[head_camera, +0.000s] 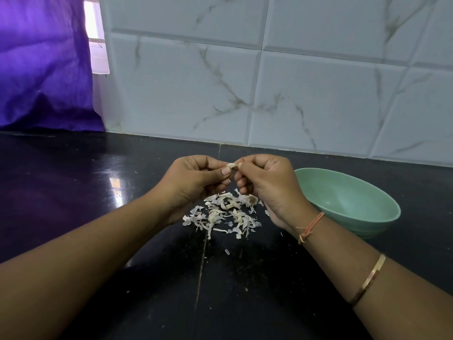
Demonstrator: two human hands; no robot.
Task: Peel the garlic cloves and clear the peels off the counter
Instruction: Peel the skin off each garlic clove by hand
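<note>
She has a small garlic clove (231, 165) held up over the black bench (73, 192), caught between both hands. The left hand (193, 177) is curled round it with the thumb pressed on the near side, and the fingers (245, 165) of the right hand (267, 182) pinch its other end, where a flake of skin seems to be lifting. Directly below lies the heap of peels (220, 217), with what looks like the bulb's root stub (252, 200) at its right edge. A green bowl (348, 192) sits just to the right, and I can't make out any cloves in the part of its inside that shows. I'd say she is partway through the peeling, with the clearing-up not yet begun. To do this step well, the left hand should hold the clove steady without squashing it, while the right catches the loose edge with a nail and draws it along the clove's length instead of tearing across. Working right above the heap is sensible, since scraps then drop in one place. A few bits already lie apart nearer her, and those will want gathering too.
</note>
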